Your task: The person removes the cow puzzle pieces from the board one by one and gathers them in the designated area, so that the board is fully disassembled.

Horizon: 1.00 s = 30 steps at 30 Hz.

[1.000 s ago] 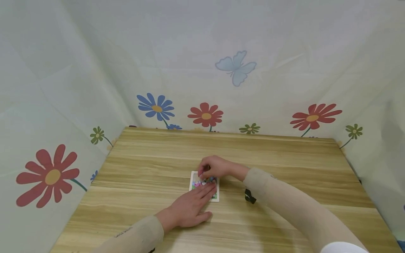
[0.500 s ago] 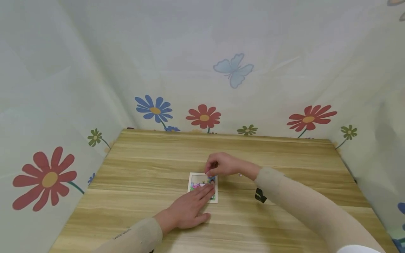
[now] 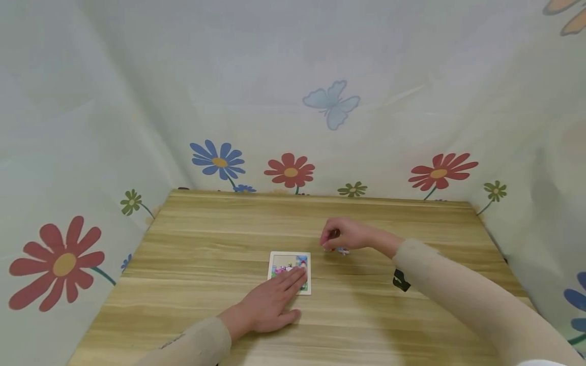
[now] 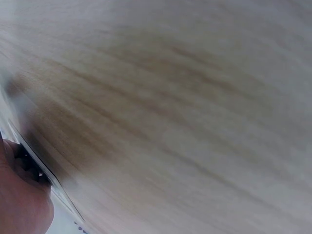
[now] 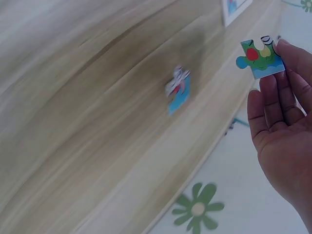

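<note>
A small jigsaw puzzle board [image 3: 289, 253] with a white rim lies on the table, partly filled with a colourful picture. My left hand [image 3: 272, 300] rests flat across its lower part with straight fingers, hiding some of the picture; the left wrist view catches just the board's edge [image 4: 48, 175] beside the hand. To the right of the board, my right hand [image 3: 348, 234] pinches a green and blue jigsaw piece [image 5: 262, 62] with a red spot between thumb and fingers, above the table. Below it, another jigsaw piece [image 5: 179, 91], blue, white and red, lies loose on the wood.
The wood-grain table [image 3: 220, 229] meets a pale cloth backdrop [image 3: 256, 91] printed with flowers and a butterfly. A small black object [image 3: 401, 280] shows beneath the right sleeve.
My right hand has moved right from the board's top edge to the loose piece, still pinching a jigsaw piece. The left hand has stayed on the board. The head view has shifted slightly.
</note>
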Each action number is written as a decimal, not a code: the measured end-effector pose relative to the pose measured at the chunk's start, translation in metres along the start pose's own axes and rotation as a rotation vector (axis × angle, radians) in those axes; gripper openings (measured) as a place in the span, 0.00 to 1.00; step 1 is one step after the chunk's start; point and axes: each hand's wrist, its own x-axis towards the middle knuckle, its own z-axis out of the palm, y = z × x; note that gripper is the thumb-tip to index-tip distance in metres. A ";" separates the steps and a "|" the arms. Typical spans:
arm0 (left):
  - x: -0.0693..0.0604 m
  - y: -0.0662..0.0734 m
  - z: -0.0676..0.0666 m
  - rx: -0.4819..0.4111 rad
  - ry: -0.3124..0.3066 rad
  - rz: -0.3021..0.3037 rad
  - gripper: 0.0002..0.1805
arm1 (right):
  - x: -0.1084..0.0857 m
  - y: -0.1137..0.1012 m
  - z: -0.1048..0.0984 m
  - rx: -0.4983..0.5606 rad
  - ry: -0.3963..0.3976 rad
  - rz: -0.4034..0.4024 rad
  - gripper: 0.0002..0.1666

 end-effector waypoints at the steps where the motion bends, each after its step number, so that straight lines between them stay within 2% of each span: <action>1: 0.000 0.000 0.001 0.000 0.002 0.000 0.43 | -0.003 0.003 -0.001 0.001 0.007 0.007 0.03; 7: 0.000 0.000 0.001 -0.010 0.014 0.004 0.44 | -0.023 0.022 -0.009 0.002 0.044 0.027 0.03; 15: 0.000 0.000 0.001 -0.012 0.050 0.032 0.43 | -0.046 0.041 -0.015 -0.093 0.064 0.052 0.03; 30: 0.000 -0.002 0.006 0.004 0.064 0.032 0.43 | -0.052 0.065 -0.012 -0.179 0.056 0.109 0.03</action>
